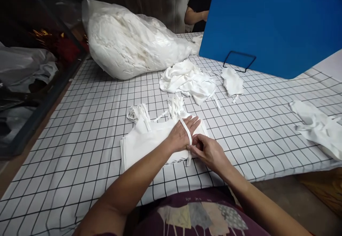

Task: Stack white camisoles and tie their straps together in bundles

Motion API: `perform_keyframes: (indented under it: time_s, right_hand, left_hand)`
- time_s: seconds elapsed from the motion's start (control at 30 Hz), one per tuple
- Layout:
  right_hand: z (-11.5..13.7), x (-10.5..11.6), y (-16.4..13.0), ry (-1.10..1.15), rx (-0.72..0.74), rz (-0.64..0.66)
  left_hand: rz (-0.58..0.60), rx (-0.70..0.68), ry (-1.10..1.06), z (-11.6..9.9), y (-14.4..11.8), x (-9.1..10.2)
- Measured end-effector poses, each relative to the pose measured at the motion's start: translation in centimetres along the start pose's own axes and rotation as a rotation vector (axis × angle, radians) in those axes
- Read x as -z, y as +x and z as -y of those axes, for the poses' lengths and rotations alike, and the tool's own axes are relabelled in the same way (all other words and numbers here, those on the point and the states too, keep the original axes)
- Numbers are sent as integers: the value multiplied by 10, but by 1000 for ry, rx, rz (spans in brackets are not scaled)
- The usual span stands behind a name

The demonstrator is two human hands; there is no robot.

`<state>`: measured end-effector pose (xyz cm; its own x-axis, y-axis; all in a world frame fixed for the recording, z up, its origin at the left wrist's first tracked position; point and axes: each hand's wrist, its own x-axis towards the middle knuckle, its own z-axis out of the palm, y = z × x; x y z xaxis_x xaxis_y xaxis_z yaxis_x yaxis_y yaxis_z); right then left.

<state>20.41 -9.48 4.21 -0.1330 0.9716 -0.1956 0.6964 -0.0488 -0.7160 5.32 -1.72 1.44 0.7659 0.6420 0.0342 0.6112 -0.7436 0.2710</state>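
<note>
Now the left hand (182, 133) lies flat, fingers spread, pressing the folded white stack (144, 143) near the front edge of the gridded table (80, 122); the right hand (207, 151) pinches a white strap (186, 131) draped across the left hand's back

The folded stack (144, 141) under the left hand (183, 132) was white woven cloth, matt and smooth, and the narrow strap (186, 131) pinched by the right hand (210, 152) looked like the same fabric. The table cover (88, 122) was a smooth white sheet printed with a black grid, faintly shiny. Near the far left corner lay a big bag (128, 40) of thin, glossy, crinkled clear plastic stuffed with white cloth. The blue board (272, 22) at the far edge looked like smooth, matt plastic. Loose cloth pieces (189, 81) looked soft and creased.
</note>
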Motion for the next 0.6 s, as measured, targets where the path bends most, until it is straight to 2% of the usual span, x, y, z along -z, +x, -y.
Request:
perform_keyframes:
  time_s: [0.1, 0.17, 0.3, 0.47, 0.6]
  right_hand:
    - [-1, -1, 2, 65, 79, 29]
    - [2, 6, 5, 232, 75, 99]
    - [19, 46, 20, 692, 101, 238]
    - [39, 105, 34, 1063, 168, 121]
    - [33, 118, 32, 1151, 164, 85]
  left_hand:
    - [-12, -6, -3, 2, 0, -3]
    - [-37, -15, -7, 2, 1, -6]
    - [-95, -20, -5, 1, 1, -7]
    - [-119, 29, 6, -3, 1, -4]
    - [-99, 33, -5, -3, 0, -3]
